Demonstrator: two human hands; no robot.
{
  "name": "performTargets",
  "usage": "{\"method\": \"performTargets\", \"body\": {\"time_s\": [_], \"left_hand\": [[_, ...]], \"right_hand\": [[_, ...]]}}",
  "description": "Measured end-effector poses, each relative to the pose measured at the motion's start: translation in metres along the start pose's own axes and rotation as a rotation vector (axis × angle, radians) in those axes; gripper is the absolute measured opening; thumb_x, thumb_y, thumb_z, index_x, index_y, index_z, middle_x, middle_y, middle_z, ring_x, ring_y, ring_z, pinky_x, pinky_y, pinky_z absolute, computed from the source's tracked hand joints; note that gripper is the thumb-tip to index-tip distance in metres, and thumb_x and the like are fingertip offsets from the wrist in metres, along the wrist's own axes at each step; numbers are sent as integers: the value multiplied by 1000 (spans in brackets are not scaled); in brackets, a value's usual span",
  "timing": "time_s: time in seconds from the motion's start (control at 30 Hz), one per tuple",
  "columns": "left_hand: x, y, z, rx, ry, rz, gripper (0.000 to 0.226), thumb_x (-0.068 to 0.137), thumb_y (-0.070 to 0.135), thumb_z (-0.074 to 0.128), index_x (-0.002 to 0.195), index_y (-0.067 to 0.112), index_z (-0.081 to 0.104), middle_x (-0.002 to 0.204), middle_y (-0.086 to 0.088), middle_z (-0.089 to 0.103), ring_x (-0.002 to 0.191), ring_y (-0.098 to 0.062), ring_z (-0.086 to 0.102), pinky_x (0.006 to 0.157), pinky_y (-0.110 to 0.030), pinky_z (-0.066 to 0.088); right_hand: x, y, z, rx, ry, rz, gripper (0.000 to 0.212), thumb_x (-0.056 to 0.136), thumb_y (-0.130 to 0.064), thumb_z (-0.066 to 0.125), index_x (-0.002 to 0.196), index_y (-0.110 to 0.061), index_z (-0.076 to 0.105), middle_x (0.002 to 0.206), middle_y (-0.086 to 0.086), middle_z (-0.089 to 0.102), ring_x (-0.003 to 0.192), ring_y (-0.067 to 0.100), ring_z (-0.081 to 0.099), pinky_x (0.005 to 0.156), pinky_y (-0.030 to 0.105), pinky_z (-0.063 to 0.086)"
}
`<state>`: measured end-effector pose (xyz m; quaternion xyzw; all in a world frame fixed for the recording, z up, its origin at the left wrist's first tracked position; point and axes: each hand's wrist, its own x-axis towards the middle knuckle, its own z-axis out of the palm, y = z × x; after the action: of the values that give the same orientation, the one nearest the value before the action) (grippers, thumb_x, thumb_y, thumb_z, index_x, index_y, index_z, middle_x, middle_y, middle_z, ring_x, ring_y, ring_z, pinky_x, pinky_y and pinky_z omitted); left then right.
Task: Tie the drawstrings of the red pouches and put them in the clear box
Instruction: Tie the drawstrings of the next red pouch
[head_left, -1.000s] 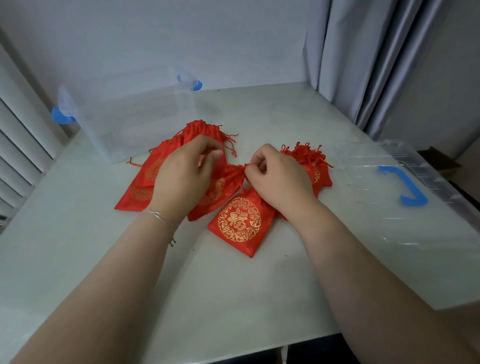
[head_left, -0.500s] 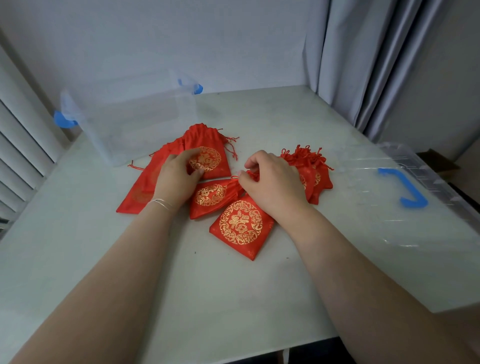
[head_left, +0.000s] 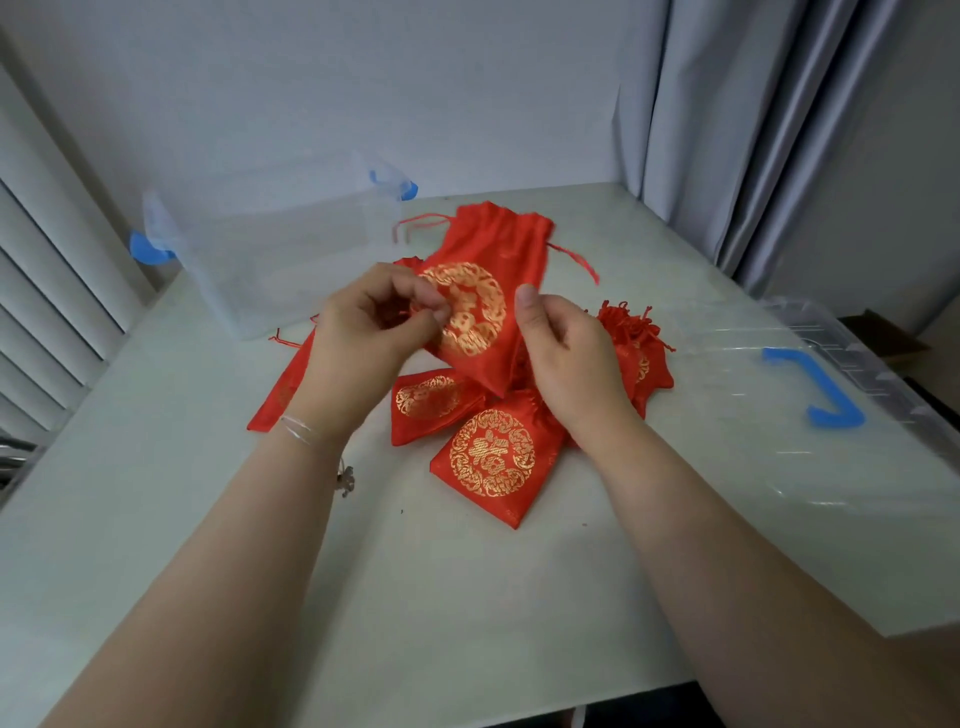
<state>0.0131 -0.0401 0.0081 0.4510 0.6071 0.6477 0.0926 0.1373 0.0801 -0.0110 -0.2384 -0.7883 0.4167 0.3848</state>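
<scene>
A red pouch (head_left: 485, 291) with a gold round emblem is lifted above the table, its open mouth pointing away and its drawstrings hanging loose. My left hand (head_left: 363, 338) pinches its left edge and my right hand (head_left: 566, 353) grips its lower right side. Below lie several more red pouches: one with a large emblem (head_left: 491, 462) nearest me, a smaller one (head_left: 431, 402) beside it, one under my left wrist (head_left: 280, 389), and a bunched group (head_left: 636, 343) to the right. The clear box (head_left: 275, 254) with blue latches stands at the back left, nothing visible inside.
The clear lid (head_left: 810, 415) with a blue handle lies on the right side of the pale table (head_left: 156, 493). Grey curtains (head_left: 753, 130) hang at the back right and window blinds (head_left: 47, 291) run along the left.
Both hands left the pouches lying on the table. They picked up the pouch from the back of the pile and raised it between them.
</scene>
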Motion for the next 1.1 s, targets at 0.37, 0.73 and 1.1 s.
{"method": "performTargets", "body": {"time_s": [0.37,0.73,1.1], "left_hand": [[1,-7,0,-188,-166,-574,50,90,53,38,105,12,63,101,-7,72,91,-21,69,76,-34,57],[3,-13,2,-424,60,-623,27,97,27,48,84,14,68,69,1,67,57,-9,62,54,-22,53],[4,-32,-2,-50,217,-659,31,102,28,41,80,10,55,70,-5,64,40,-7,58,42,-19,50]], "right_hand": [[-1,2,2,378,-210,164,21,93,-25,60,77,-11,63,57,3,62,47,17,55,41,25,42],[1,3,1,316,-36,69,35,102,-38,31,111,-33,65,62,-22,59,57,-5,51,65,17,39],[10,5,-7,497,84,332,43,104,-32,25,80,-10,51,51,5,65,37,17,59,32,17,38]]}}
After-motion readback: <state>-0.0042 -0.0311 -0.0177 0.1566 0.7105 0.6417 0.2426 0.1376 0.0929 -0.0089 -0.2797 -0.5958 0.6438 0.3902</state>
